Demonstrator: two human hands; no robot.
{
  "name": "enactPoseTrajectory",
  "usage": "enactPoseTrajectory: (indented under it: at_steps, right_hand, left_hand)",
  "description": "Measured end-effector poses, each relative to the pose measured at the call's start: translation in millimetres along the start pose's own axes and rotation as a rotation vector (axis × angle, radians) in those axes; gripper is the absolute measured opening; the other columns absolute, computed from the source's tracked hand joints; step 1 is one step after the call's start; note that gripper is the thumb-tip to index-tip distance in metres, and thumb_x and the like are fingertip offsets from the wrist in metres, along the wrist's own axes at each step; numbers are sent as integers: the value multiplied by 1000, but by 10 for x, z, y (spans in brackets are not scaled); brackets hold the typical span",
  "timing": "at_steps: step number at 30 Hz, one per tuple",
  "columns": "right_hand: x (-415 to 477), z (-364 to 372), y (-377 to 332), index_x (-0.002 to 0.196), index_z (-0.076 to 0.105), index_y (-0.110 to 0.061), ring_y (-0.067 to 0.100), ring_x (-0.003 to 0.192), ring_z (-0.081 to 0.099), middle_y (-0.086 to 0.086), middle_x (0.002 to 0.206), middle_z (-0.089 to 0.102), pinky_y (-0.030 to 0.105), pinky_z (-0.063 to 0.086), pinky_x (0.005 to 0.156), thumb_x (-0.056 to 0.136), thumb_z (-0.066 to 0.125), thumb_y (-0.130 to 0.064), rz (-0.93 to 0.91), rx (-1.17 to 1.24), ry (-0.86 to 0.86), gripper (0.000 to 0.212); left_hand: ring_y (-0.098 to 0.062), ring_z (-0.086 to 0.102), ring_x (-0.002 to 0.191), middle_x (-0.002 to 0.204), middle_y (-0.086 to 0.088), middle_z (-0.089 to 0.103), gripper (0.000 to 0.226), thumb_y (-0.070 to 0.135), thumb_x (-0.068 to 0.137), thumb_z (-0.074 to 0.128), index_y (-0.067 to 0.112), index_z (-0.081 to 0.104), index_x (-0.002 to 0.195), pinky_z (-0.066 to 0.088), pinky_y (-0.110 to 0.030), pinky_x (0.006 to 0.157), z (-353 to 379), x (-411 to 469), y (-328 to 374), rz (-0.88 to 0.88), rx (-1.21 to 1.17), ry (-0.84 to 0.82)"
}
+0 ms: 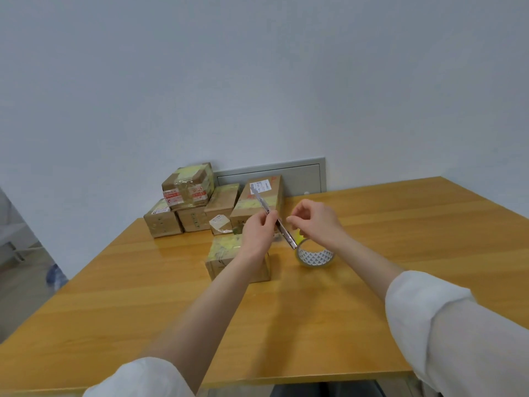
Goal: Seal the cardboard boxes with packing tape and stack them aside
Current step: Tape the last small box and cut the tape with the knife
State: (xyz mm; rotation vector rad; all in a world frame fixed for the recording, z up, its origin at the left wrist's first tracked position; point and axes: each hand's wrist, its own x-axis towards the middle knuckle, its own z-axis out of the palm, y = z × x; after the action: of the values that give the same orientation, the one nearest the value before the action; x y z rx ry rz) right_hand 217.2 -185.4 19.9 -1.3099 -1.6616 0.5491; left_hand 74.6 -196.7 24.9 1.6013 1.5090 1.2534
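My left hand [259, 227] grips a slim silver utility knife [286, 237] by its middle, and the knife slants from upper left to lower right above the table. My right hand [313, 220] hovers just right of the knife with thumb and forefinger pinched together. I cannot tell whether they touch it. A roll of clear packing tape [315, 257] lies on the table below my right hand. A small cardboard box [221, 260] with yellowish tape on top stands in front of me, partly hidden by my left forearm.
Several taped cardboard boxes [187, 190] are stacked at the table's far left against the wall, with a taller box [267, 193] beside them. The wooden table [400, 224] spreads right and toward me. A grey wall panel [300, 176] sits behind the boxes.
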Motion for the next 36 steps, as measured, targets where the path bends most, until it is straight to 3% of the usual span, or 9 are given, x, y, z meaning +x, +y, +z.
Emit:
enactPoseTrajectory:
  at_steps: [3, 5, 7, 12, 14, 19, 23, 29, 36]
  right_hand:
    - [77, 134, 70, 77, 55, -26, 4, 60, 63, -7, 73, 68, 24, 47, 56, 86, 68, -30, 14, 9, 19, 16]
    - [126, 152, 137, 87, 59, -28, 11, 82, 64, -8, 86, 68, 29, 49, 67, 90, 61, -36, -9, -239, 4, 9]
    - [181, 172, 191, 110, 60, -27, 17, 98, 61, -5, 106, 66, 32, 49, 73, 94, 52, -47, 12, -503, -97, 27]
    - [309, 205, 212, 118, 60, -30, 19, 96, 59, -3, 110, 64, 26, 40, 60, 91, 40, -65, 79, -900, -369, 48]
    - [371, 120, 196, 114, 63, -32, 16, 91, 58, -5, 108, 65, 23, 37, 57, 86, 50, -66, 80, -881, -416, 46]
    - [440, -59, 261, 120, 66, -26, 15, 96, 51, -3, 113, 54, 27, 42, 78, 87, 62, -48, 239, -393, -630, 39]
    - [399, 2, 318, 116, 68, -25, 6, 80, 52, -3, 107, 58, 20, 39, 59, 91, 60, -41, 196, -374, -561, 31]
    - [393, -2, 261, 111, 64, -41, 14, 90, 54, -9, 111, 64, 23, 35, 55, 86, 56, -60, 111, -779, -386, 32]
    - [298, 34, 395, 116, 62, -39, 20, 105, 59, -4, 115, 65, 26, 37, 64, 84, 50, -69, 106, -904, -289, 45]
  left_hand:
    - [-29, 63, 93, 95, -13, 66, 27, 29, 101, 42, 12, 60, 91, 52, -43, 87, -76, 48, -43, 0, -24, 47]
    - [-19, 62, 85, 91, -7, 66, 27, 30, 102, 40, 12, 59, 94, 52, -33, 77, -103, 90, -104, 34, 78, 28]
    - [-10, 57, 75, 84, 2, 62, 26, 30, 102, 39, 14, 58, 92, 44, -22, 65, -91, 86, -176, 57, 166, 18]
    - [-23, 53, 77, 83, -7, 58, 32, 27, 103, 38, 3, 58, 93, 41, -35, 68, -51, 18, -439, 43, 256, -25]
    - [-22, 51, 74, 79, -5, 54, 34, 28, 103, 38, 2, 58, 92, 40, -36, 68, -70, 17, -495, 53, 293, -36]
    - [-18, 52, 78, 82, -2, 56, 35, 31, 103, 36, 6, 58, 92, 40, -34, 71, -112, 84, -531, 48, 336, -78]
    - [-22, 55, 81, 88, -9, 60, 36, 31, 103, 35, 5, 58, 93, 39, -31, 66, -113, 86, -571, 85, 403, -72]
    - [-11, 48, 68, 79, 1, 54, 31, 32, 103, 36, 12, 57, 91, 33, -23, 56, -136, 112, -608, 90, 439, -104]
    - [-12, 49, 67, 74, 4, 51, 28, 32, 102, 38, 15, 54, 86, 35, -27, 57, -147, 107, -649, 138, 486, -102]
